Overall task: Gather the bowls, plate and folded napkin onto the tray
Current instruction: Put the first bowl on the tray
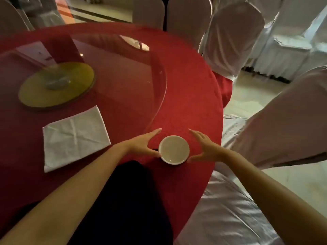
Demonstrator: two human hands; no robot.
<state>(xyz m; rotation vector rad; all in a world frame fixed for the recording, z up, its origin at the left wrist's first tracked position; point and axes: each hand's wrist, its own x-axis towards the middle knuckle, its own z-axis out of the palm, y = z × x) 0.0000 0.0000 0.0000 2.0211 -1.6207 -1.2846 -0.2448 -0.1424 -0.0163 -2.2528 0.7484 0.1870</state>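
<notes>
A small white bowl (174, 149) stands upright near the front edge of the round table with the red cloth (191, 106). My left hand (144, 144) is open just left of the bowl, thumb close to its rim. My right hand (203, 147) is open just right of it, fingers spread. Neither hand clasps the bowl. A white folded napkin (75, 136) lies flat on the cloth to the left. No tray or plate is in view.
A glass turntable (123, 71) covers the table's middle, with a yellow disc base (56, 85) under it. White-covered chairs (233, 38) ring the table at the back and right, and one (230, 209) is beside me.
</notes>
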